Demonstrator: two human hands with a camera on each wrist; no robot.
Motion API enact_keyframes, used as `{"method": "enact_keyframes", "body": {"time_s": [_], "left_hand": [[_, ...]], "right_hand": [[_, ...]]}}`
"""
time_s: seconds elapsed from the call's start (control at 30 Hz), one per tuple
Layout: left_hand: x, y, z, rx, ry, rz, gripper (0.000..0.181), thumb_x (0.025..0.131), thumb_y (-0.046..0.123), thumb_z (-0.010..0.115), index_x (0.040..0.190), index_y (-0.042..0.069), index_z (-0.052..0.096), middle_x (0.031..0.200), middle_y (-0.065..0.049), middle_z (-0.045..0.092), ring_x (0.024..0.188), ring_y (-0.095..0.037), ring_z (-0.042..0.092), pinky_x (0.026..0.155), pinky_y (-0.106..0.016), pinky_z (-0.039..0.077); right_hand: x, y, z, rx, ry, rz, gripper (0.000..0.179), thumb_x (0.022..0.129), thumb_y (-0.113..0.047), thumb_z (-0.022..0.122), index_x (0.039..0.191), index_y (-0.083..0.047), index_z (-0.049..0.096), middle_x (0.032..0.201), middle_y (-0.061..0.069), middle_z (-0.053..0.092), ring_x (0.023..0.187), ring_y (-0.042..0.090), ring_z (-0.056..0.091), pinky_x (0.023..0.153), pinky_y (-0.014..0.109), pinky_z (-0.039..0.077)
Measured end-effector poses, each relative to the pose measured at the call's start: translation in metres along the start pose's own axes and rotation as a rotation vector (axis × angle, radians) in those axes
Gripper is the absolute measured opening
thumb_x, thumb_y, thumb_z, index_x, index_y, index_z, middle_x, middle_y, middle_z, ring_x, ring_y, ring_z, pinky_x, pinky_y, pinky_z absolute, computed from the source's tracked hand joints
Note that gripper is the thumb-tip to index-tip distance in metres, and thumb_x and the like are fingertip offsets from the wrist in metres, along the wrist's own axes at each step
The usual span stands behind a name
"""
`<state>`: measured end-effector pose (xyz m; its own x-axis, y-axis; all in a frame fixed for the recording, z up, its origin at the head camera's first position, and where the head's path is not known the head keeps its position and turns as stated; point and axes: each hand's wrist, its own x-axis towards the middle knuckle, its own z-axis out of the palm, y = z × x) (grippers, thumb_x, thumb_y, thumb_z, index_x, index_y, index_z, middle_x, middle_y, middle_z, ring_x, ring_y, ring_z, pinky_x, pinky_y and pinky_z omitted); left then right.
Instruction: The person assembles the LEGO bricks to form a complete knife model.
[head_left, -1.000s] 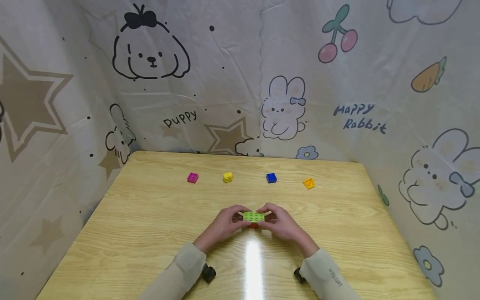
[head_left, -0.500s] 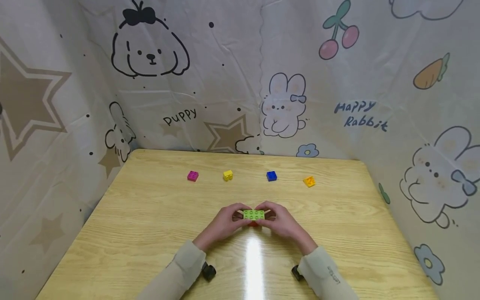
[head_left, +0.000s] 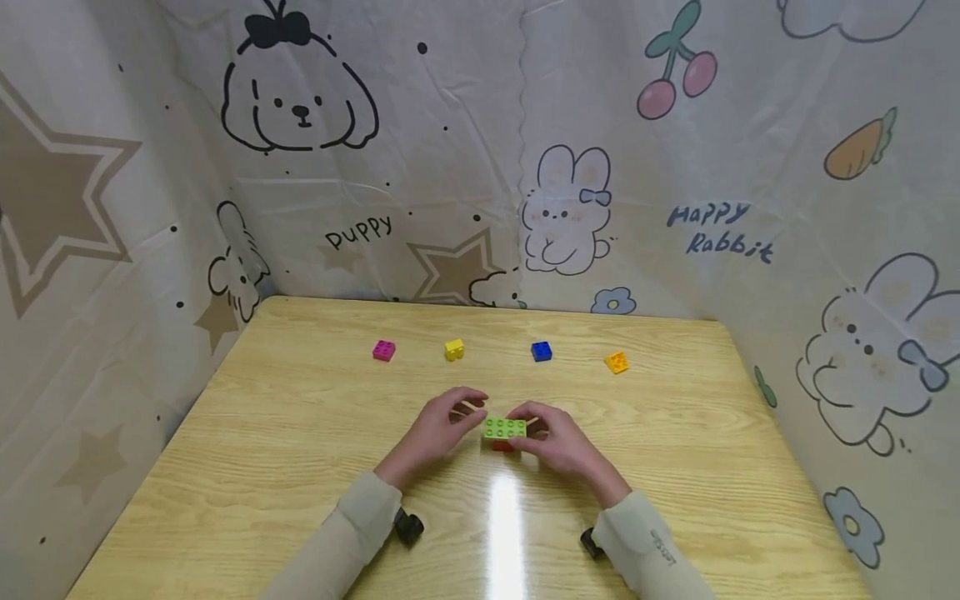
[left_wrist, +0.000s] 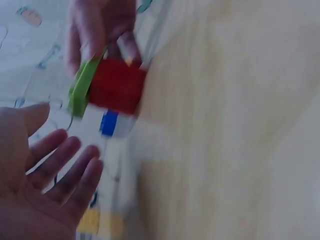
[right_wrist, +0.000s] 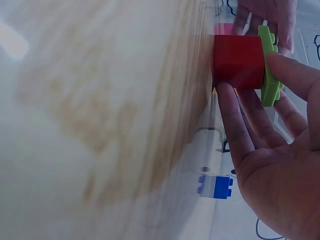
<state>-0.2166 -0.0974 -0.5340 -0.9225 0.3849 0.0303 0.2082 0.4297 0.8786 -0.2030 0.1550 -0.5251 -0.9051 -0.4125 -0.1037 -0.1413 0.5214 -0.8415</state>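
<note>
A flat light-green toy building brick (head_left: 505, 428) with two rows of studs lies on top of a taller red brick (head_left: 503, 446) on the table, its ends overhanging. My right hand (head_left: 561, 442) holds this stack from the right; in the right wrist view the thumb presses the green brick (right_wrist: 270, 67) and the fingers lie by the red brick (right_wrist: 239, 61). Just left of the stack is my left hand (head_left: 438, 427), apart from it. In the left wrist view the left hand's fingers (left_wrist: 75, 172) are spread and hold nothing.
Along the far part of the wooden table (head_left: 300, 400) lie a magenta brick (head_left: 384, 350), a yellow brick (head_left: 453, 349), a blue brick (head_left: 542, 351) and an orange brick (head_left: 617, 362). A printed cloth (head_left: 450, 150) encloses the back and sides.
My left hand has let go of the green and red stack and moved left, its fingers opening. The right hand stays at the stack, which has hardly moved.
</note>
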Motion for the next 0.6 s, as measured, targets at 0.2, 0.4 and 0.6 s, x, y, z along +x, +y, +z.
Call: {"method": "enact_keyframes", "body": {"time_s": [0.2, 0.4, 0.6], "left_hand": [[0.017, -0.019, -0.039, 0.104, 0.256, 0.008, 0.035, 0.102, 0.021, 0.068, 0.135, 0.009, 0.064, 0.132, -0.01, 0.066, 0.121, -0.027, 0.062, 0.104, -0.046, 0.052], [0.028, -0.041, -0.078, 0.127, 0.428, -0.058, 0.047, 0.1, 0.022, 0.072, 0.142, 0.007, 0.058, 0.138, -0.016, 0.06, 0.128, -0.035, 0.053, 0.109, -0.051, 0.045], [0.036, -0.06, -0.101, 0.162, 0.576, -0.158, 0.055, 0.097, 0.023, 0.075, 0.146, 0.011, 0.054, 0.147, -0.019, 0.052, 0.133, -0.039, 0.047, 0.108, -0.056, 0.044]], "right_hand": [[0.0, -0.001, 0.003, 0.006, 0.003, 0.013, 0.027, 0.097, -0.018, 0.075, 0.123, -0.016, 0.069, 0.124, 0.004, 0.069, 0.106, 0.021, 0.068, 0.096, 0.043, 0.058], [-0.001, -0.002, 0.001, 0.001, 0.005, 0.001, 0.027, 0.096, -0.017, 0.075, 0.122, -0.014, 0.069, 0.123, 0.007, 0.069, 0.104, 0.021, 0.068, 0.093, 0.043, 0.058], [-0.001, -0.001, 0.001, 0.0, 0.005, 0.0, 0.028, 0.096, -0.018, 0.075, 0.123, -0.014, 0.069, 0.123, 0.006, 0.069, 0.105, 0.021, 0.068, 0.095, 0.044, 0.057]]}}
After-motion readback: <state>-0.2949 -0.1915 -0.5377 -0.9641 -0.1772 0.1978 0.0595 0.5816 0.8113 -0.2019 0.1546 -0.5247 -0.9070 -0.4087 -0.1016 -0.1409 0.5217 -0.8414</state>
